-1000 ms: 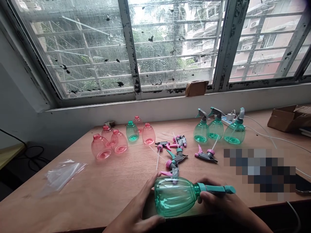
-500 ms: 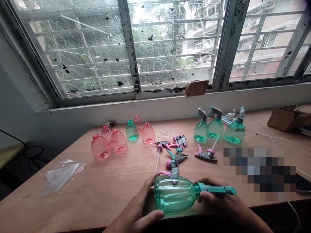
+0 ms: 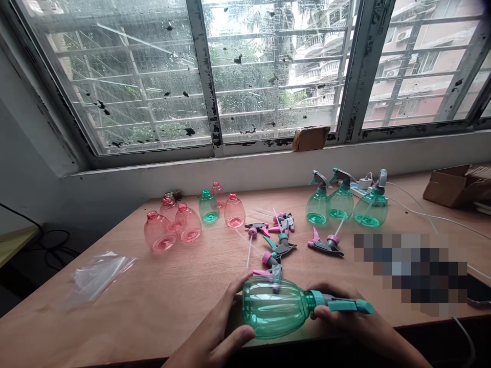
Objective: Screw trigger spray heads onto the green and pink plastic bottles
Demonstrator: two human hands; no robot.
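Note:
A clear green spray bottle (image 3: 274, 309) lies sideways between my hands at the table's front edge, its spray head (image 3: 341, 303) pointing right. My left hand (image 3: 226, 327) is wrapped around the bottle's base, thumb below and fingers above. My right hand (image 3: 339, 312) grips the teal collar and grey neck of the spray head, its thumb on the near side. Just beyond the bottle lie several loose spray heads, among them a pink and grey one (image 3: 273, 263), a teal and grey one (image 3: 283, 247) and another pink one (image 3: 328, 245).
Several pink bottles (image 3: 190, 225) and one open green bottle (image 3: 209, 208) stand at back left. Three green bottles with spray heads (image 3: 340, 202) stand at back right, near a power strip (image 3: 355, 191) and cardboard box (image 3: 450, 188). Plastic bags (image 3: 102, 276) lie left.
The spray head has turned slightly in my right hand, so its teal trigger now shows lower and nearer me. My left thumb has shifted slightly left on the bottle's base.

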